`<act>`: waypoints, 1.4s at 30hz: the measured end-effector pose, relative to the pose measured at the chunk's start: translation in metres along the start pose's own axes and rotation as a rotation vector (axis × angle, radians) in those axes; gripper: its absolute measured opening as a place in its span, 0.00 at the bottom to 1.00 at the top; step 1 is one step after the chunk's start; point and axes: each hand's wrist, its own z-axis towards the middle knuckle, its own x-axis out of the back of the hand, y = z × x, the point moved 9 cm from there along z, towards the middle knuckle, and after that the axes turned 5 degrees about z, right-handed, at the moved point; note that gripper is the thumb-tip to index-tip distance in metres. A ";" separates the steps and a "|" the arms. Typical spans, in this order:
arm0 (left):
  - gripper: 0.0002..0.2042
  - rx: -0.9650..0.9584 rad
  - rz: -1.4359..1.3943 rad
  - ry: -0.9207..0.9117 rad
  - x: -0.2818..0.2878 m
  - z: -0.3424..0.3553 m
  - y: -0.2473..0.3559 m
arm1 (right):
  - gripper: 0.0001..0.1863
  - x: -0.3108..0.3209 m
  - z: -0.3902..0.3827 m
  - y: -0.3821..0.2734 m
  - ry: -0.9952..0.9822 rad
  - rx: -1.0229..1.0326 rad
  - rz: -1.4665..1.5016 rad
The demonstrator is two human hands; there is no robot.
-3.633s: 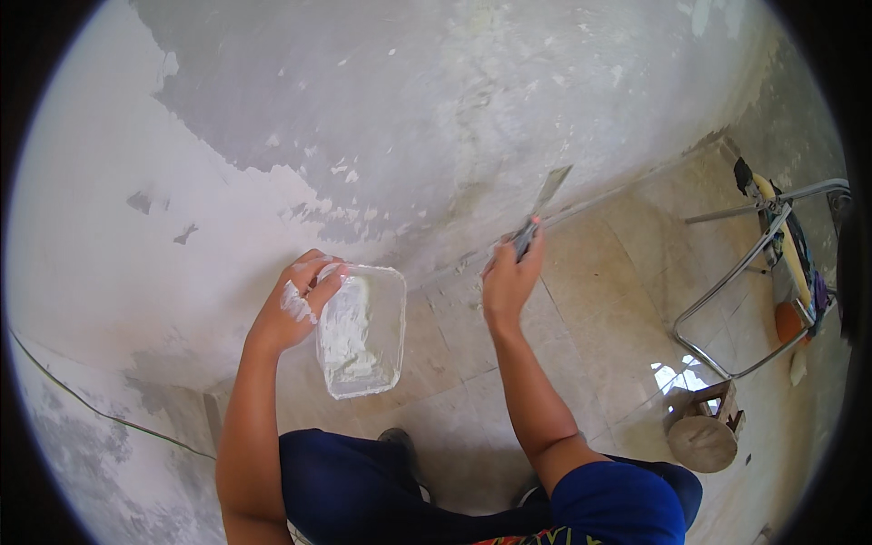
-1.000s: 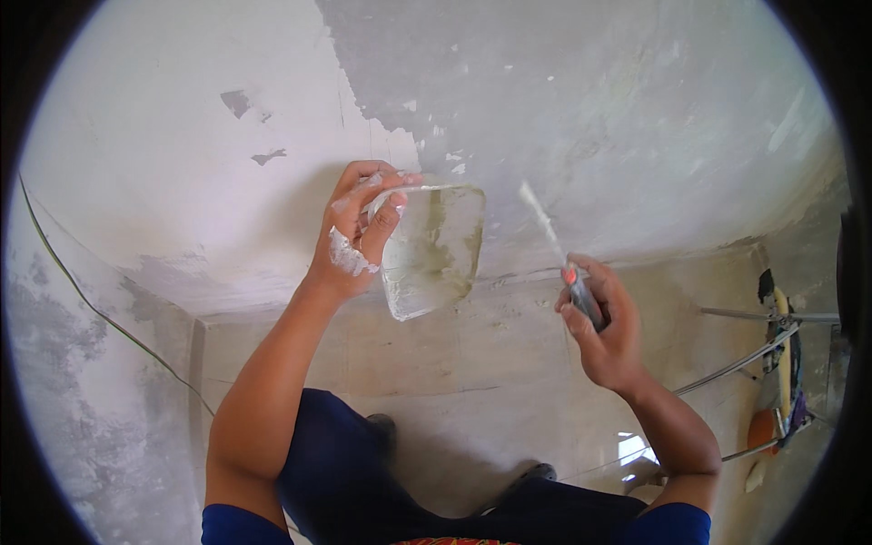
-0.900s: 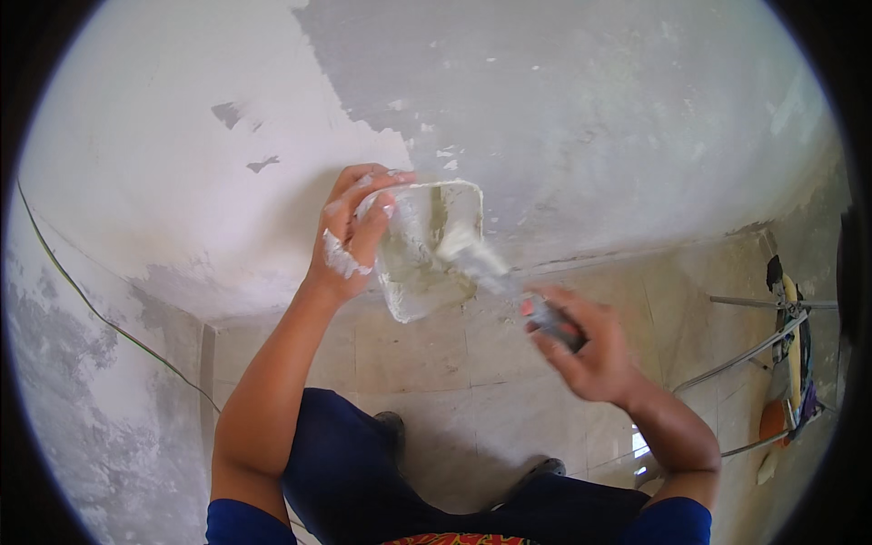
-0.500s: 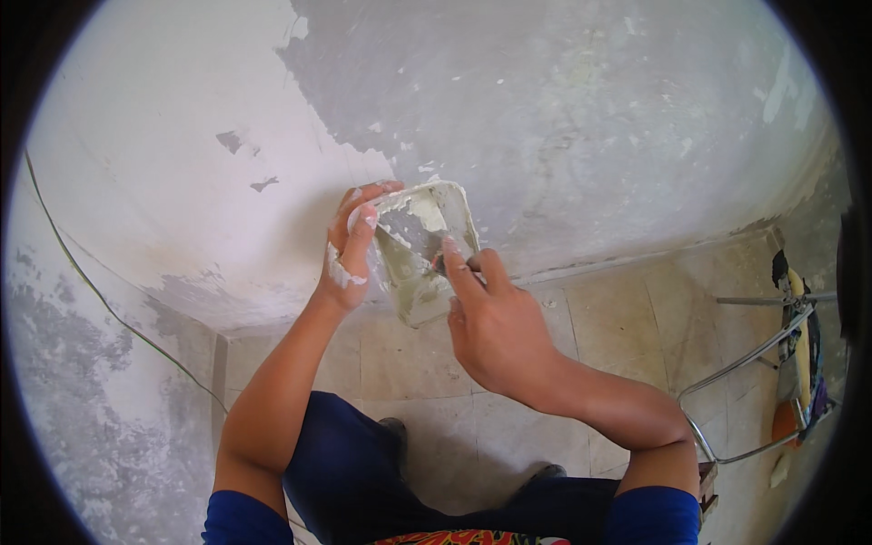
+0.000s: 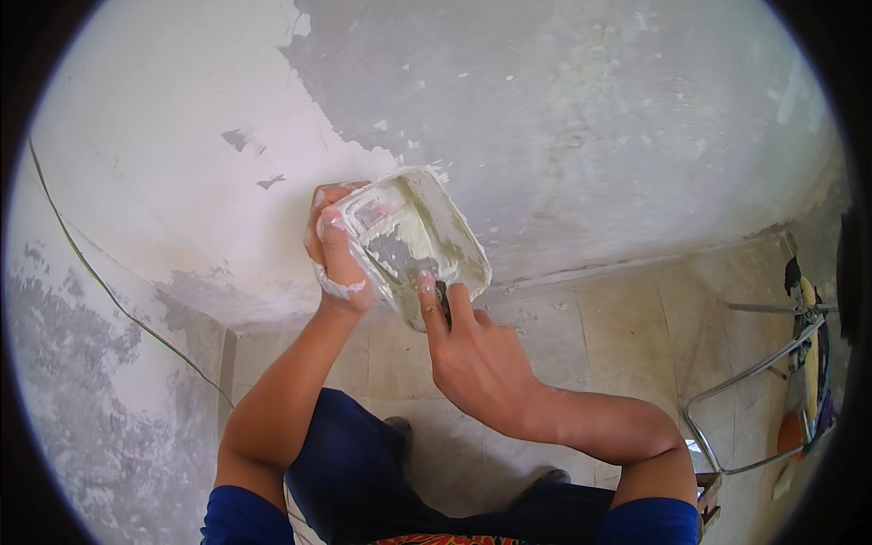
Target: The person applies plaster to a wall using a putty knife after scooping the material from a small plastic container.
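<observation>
Now left hand (image 5: pixel 338 263) grips putty-smeared clear plastic tub (image 5: pixel 420 243); right hand (image 5: pixel 472 359) clasps scraper handle (image 5: pixel 442 298)

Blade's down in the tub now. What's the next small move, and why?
Probably draw the putty knife up out of the clear plastic tub with a load of filler. The right hand has the blade inside, the left hand steadies the tub, and bare grey wall sits just above.

The plastic tub (image 5: pixel 420 238) sits at the middle, in front of the wall (image 5: pixel 563 118). The left hand (image 5: pixel 334 254) grips its left edge, and the right hand (image 5: pixel 472 359) lies just below its lower rim, pressing a putty knife (image 5: pixel 442 300) into it. A metal frame (image 5: pixel 763 400) stands far to its lower right on the tiled floor (image 5: pixel 599 336), and a thin cable (image 5: pixel 109 291) runs well to its left.
</observation>
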 end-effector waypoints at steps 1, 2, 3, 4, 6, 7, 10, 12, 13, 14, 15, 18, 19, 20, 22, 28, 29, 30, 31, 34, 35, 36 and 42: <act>0.23 -0.007 -0.050 0.020 0.002 0.001 0.001 | 0.35 -0.001 -0.002 -0.001 -0.018 0.002 -0.012; 0.23 -0.014 -0.100 0.039 0.003 0.002 0.001 | 0.35 -0.001 -0.004 -0.001 -0.033 0.004 -0.019; 0.23 -0.052 -0.050 0.033 0.004 0.003 0.005 | 0.35 0.001 -0.005 -0.002 -0.045 0.007 -0.026; 0.23 -0.089 0.000 0.026 0.005 0.004 0.007 | 0.35 0.001 -0.007 -0.001 -0.056 0.011 -0.033; 0.23 -0.151 0.069 0.010 0.006 0.005 0.013 | 0.36 -0.005 -0.012 0.002 -0.118 -0.016 -0.003; 0.23 -0.176 0.089 -0.001 0.006 0.006 0.015 | 0.37 -0.008 -0.014 0.003 -0.149 -0.031 0.014; 0.24 -0.173 0.137 -0.039 0.004 0.006 0.014 | 0.36 -0.015 -0.018 0.009 -0.187 -0.063 0.036; 0.24 -0.183 0.178 -0.077 -0.001 0.006 0.013 | 0.36 -0.005 -0.016 0.019 -0.238 -0.109 0.074; 0.24 -0.205 0.225 -0.098 0.001 0.007 0.015 | 0.36 0.001 -0.013 0.022 -0.264 -0.120 0.103; 0.24 -0.227 0.271 -0.119 0.002 0.008 0.017 | 0.36 0.009 -0.012 0.024 -0.257 -0.118 0.125; 0.23 -0.254 0.254 -0.115 0.001 0.009 0.021 | 0.35 0.020 -0.014 0.027 -0.249 -0.123 0.138; 0.20 -0.282 0.204 -0.113 -0.008 0.010 0.028 | 0.34 0.047 -0.008 0.025 -0.103 -0.112 0.115; 0.20 -0.257 0.189 -0.118 -0.010 0.010 0.025 | 0.33 0.054 -0.006 0.023 -0.034 -0.106 0.097; 0.20 -0.231 0.174 -0.124 -0.013 0.010 0.023 | 0.33 0.056 -0.003 0.020 0.012 -0.083 0.048; 0.20 -0.208 0.125 -0.113 -0.015 0.008 0.016 | 0.33 0.051 0.004 0.009 0.113 -0.038 -0.045; 0.22 -0.117 0.038 -0.048 -0.002 0.008 -0.004 | 0.30 0.022 0.005 -0.012 0.228 0.063 -0.349; 0.22 -0.156 0.089 -0.054 0.001 0.008 -0.002 | 0.31 0.017 0.002 -0.012 0.196 0.062 -0.330; 0.22 -0.158 0.084 -0.029 0.002 0.009 0.001 | 0.32 0.013 -0.002 -0.011 0.164 0.056 -0.312; 0.23 -0.160 0.080 -0.004 0.003 0.010 0.008 | 0.33 0.008 -0.006 -0.009 0.132 0.050 -0.295; 0.24 -0.178 0.094 -0.007 0.006 0.010 0.013 | 0.35 -0.016 -0.019 0.004 0.027 0.031 -0.190; 0.24 -0.186 0.103 -0.021 0.006 0.010 0.014 | 0.35 -0.016 -0.022 0.012 0.010 -0.001 -0.134; 0.24 -0.217 0.102 -0.014 0.009 0.011 0.014 | 0.34 -0.010 -0.021 0.018 -0.011 -0.028 -0.073; 0.24 -0.329 0.153 0.045 0.010 0.014 0.020 | 0.39 0.025 -0.013 0.025 0.047 -0.132 0.366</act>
